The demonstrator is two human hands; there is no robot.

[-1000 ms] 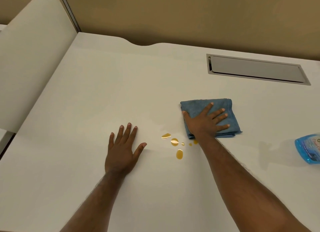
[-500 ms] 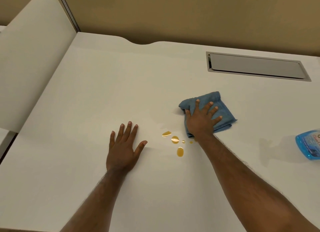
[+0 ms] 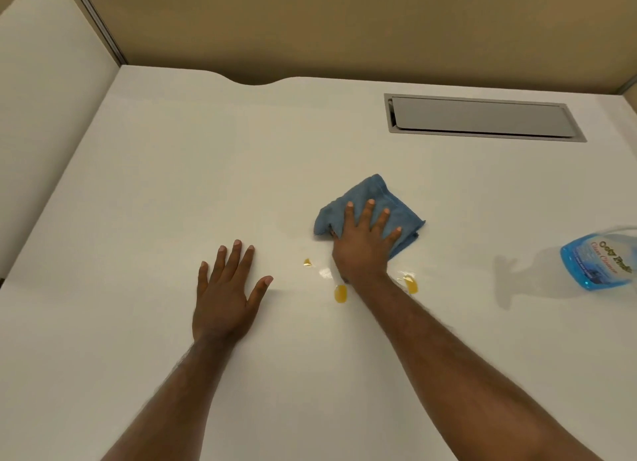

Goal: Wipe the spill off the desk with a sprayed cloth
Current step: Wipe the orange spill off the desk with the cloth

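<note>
Wide bare desk (image 3: 179, 171) lies open left and behind, while the spray bottle (image 3: 601, 262) blocks the right edge and the left hand (image 3: 225, 293) sits flat beside the yellow drops (image 3: 340, 293).

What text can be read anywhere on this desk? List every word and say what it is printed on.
"Glass Cleaner": red script on the label of the blue spray bottle at the desk's right edge.
The darker brand line above it: blurred, perhaps starting "Coly"; I cannot read it for certain.
The small print along the label's left side: too small to read.
No text shows on the blue cloth, the white desk or the grey cable hatch.
</note>
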